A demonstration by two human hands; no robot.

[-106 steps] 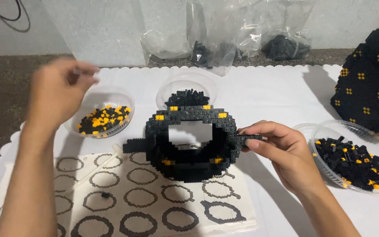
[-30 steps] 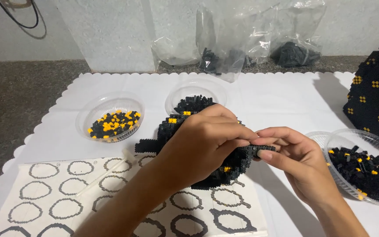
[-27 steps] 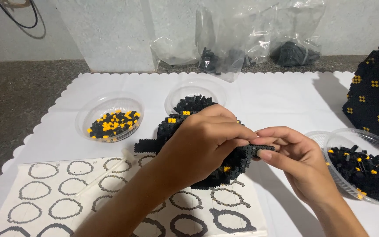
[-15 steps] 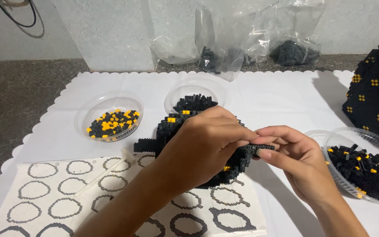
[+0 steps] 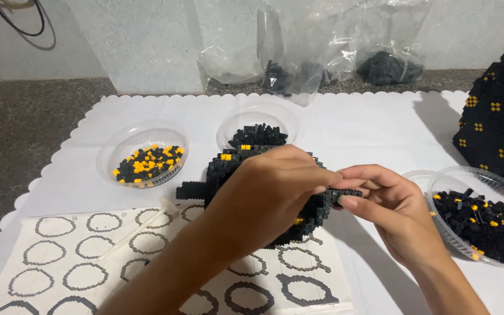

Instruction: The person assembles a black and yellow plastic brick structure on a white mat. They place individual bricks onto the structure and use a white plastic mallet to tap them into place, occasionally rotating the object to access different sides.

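Note:
A black ring-shaped brick model (image 5: 224,167) with small yellow studs stands upright on a printed instruction sheet (image 5: 77,256). My left hand (image 5: 272,195) lies over the front of the ring, its fingertips pinched at the ring's right edge. My right hand (image 5: 389,204) meets it there, thumb and fingers closed on a small black brick piece (image 5: 345,194) that sticks out from the ring's side. Most of the ring's centre is hidden behind my left hand.
Clear bowls hold small bricks: black and yellow at left (image 5: 145,160), black behind the ring (image 5: 258,125), black and yellow at right (image 5: 485,221). A large black model (image 5: 500,122) stands at far right. Plastic bags (image 5: 298,58) lie at the back of the white cloth (image 5: 374,128).
My left hand came from the left bowl over to the ring's right edge. In the last second both hands stay pinched there, almost still.

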